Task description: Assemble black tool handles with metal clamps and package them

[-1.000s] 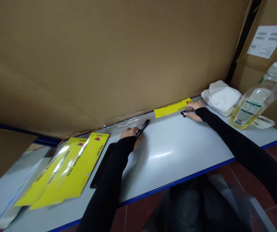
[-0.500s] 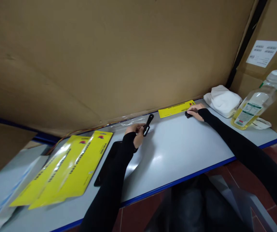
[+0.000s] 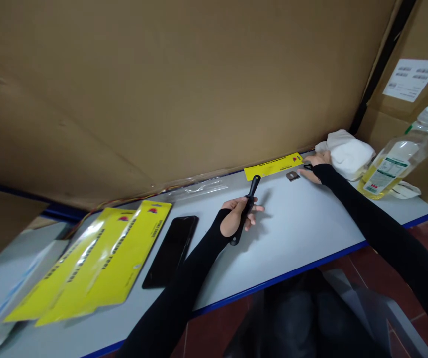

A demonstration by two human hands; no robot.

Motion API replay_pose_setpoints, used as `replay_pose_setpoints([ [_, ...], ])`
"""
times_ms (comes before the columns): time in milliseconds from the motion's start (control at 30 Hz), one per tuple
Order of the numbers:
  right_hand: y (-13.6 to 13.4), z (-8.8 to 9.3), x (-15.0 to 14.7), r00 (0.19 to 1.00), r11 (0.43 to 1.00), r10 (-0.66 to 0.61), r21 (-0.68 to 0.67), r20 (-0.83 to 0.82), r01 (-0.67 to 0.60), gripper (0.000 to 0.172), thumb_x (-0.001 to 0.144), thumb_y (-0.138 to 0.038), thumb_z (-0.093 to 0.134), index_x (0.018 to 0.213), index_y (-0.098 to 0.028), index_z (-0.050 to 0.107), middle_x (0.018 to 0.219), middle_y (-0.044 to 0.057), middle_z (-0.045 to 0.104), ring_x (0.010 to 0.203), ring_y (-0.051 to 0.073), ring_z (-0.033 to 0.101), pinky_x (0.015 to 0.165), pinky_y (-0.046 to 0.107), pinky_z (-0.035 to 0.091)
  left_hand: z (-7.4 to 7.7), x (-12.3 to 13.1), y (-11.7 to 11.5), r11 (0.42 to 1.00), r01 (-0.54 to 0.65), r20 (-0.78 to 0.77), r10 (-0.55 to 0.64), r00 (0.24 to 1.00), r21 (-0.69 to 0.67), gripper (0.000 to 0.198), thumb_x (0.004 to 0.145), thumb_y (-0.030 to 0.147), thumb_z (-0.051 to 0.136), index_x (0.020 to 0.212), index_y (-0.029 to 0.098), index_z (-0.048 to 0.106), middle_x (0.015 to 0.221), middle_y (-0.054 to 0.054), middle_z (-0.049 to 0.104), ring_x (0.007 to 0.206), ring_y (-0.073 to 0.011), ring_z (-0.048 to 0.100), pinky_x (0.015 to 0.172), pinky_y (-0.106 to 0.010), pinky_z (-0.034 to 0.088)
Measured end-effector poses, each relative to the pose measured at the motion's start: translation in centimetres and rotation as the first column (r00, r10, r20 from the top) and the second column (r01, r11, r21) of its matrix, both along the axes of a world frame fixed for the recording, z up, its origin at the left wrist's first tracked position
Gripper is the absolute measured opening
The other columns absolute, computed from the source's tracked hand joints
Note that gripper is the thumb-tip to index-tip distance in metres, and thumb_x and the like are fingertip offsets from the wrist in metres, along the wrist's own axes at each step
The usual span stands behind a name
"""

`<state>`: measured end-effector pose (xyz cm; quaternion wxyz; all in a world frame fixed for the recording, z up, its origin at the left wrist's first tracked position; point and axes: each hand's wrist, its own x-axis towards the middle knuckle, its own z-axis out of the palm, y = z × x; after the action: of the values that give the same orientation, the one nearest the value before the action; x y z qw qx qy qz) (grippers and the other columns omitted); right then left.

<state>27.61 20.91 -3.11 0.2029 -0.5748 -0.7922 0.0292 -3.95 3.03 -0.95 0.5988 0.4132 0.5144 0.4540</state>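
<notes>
My left hand (image 3: 238, 216) holds a black spokeshave body (image 3: 253, 188) slanted above the table, pinned under the thumb while the other fingers stretch out. One handle points up and away, the other down towards me. At the back right, my right hand (image 3: 317, 163) has thumb and fingers around a small black part (image 3: 308, 167), its shape mostly hidden. Just left of the right thumb lies a flat, dark metal plate (image 3: 293, 176) with a slot. Behind that plate is a narrow yellow card (image 3: 273, 166) with printed lettering.
Several yellow cards (image 3: 124, 268) in clear film lie at the left, beside a black phone (image 3: 171, 251). Clear plastic packaging (image 3: 202, 188) rests by the cardboard wall (image 3: 184, 89). A white cloth (image 3: 348, 154) and a bottle of yellow liquid (image 3: 385, 171) stand at the right.
My left hand has moved right and turned the spokeshave body, uncovering the phone. My right hand has shifted right, away from the slotted plate, which now lies in plain view.
</notes>
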Motion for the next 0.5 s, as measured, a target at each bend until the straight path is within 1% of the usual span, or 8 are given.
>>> replay_pose_setpoints([
  [33, -0.3, -0.2, -0.4, 1.000, 1.000, -0.010, 0.010, 0.014, 0.010, 0.064, 0.083, -0.067, 0.073, 0.127, -0.020, 0.077, 0.115, 0.020, 0.068, 0.121, 0.044, 0.050, 0.106, 0.056, 0.041, -0.2, 0.1, 0.1, 1.000, -0.005, 0.003, 0.005, 1.000, -0.006, 0.050, 0.081, 0.054, 0.077, 0.100, 0.009, 0.068, 0.087, -0.018, 0.080, 0.040, -0.0144, 0.057, 0.032, -0.027, 0.039],
  [67, -0.6, -0.4, -0.8, 0.999, 1.000, -0.012, 0.010, 0.033, 0.012, 0.064, 0.084, -0.068, 0.073, 0.129, -0.023, 0.077, 0.119, 0.020, 0.067, 0.124, 0.045, 0.047, 0.105, 0.056, 0.041, -0.3, 0.2, 0.1, 1.000, -0.011, 0.010, 0.011, 1.000, -0.007, 0.048, 0.084, 0.054, 0.075, 0.100, 0.010, 0.067, 0.086, -0.017, 0.080, 0.039, -0.0143, 0.056, 0.031, -0.026, 0.039],
  [200, -1.1, -0.9, -1.7, 0.993, 0.997, 0.060, -0.050, 0.098, -0.055, 0.048, 0.089, -0.066, 0.068, 0.121, -0.033, 0.081, 0.131, 0.016, 0.065, 0.127, 0.046, 0.042, 0.103, 0.060, 0.036, -0.3, 0.7, -0.1, 1.000, -0.001, 0.080, 0.003, 0.997, -0.025, 0.040, 0.087, 0.045, 0.071, 0.103, 0.009, 0.067, 0.086, -0.018, 0.080, 0.043, -0.0150, 0.058, 0.033, -0.026, 0.040],
  [267, -1.3, -0.4, -1.8, 0.993, 0.995, 0.067, -0.086, 0.097, -0.058, 0.041, 0.088, -0.062, 0.071, 0.116, -0.033, 0.082, 0.132, 0.014, 0.065, 0.128, 0.046, 0.041, 0.103, 0.061, 0.035, 0.0, 1.0, -0.3, 0.998, 0.017, 0.122, -0.009, 0.992, -0.061, 0.036, 0.087, 0.039, 0.071, 0.105, 0.008, 0.068, 0.091, -0.020, 0.080, 0.047, -0.0166, 0.062, 0.036, -0.027, 0.043],
  [333, -1.5, 0.3, -2.0, 0.993, 0.990, 0.065, -0.129, 0.094, -0.053, 0.037, 0.085, -0.056, 0.076, 0.112, -0.031, 0.081, 0.130, 0.014, 0.067, 0.129, 0.045, 0.043, 0.102, 0.059, 0.035, 0.3, 1.3, -0.6, 0.996, 0.046, 0.162, -0.033, 0.986, -0.077, 0.033, 0.084, 0.032, 0.070, 0.106, 0.007, 0.068, 0.097, -0.023, 0.081, 0.052, -0.0191, 0.067, 0.040, -0.029, 0.047],
  [433, -2.0, 1.5, -2.4, 0.998, 0.985, 0.050, -0.167, 0.038, -0.043, 0.034, 0.077, -0.048, 0.084, 0.103, -0.027, 0.075, 0.127, 0.011, 0.070, 0.128, 0.044, 0.047, 0.101, 0.057, 0.038, 0.6, 1.6, -0.9, 0.995, 0.085, 0.206, -0.073, 0.976, -0.047, 0.034, 0.079, 0.024, 0.070, 0.107, 0.006, 0.068, 0.102, -0.026, 0.080, 0.060, -0.0230, 0.073, 0.045, -0.030, 0.051],
  [500, -2.3, 2.1, -2.6, 0.998, 0.988, 0.047, -0.148, -0.039, -0.053, 0.031, 0.075, -0.040, 0.085, 0.096, -0.025, 0.068, 0.117, 0.009, 0.075, 0.126, 0.041, 0.052, 0.103, 0.056, 0.039, 0.6, 1.8, -1.1, 0.996, 0.087, 0.206, -0.081, 0.975, -0.019, 0.034, 0.079, 0.024, 0.072, 0.108, 0.007, 0.066, 0.107, -0.027, 0.080, 0.066, -0.0255, 0.076, 0.049, -0.030, 0.053],
])
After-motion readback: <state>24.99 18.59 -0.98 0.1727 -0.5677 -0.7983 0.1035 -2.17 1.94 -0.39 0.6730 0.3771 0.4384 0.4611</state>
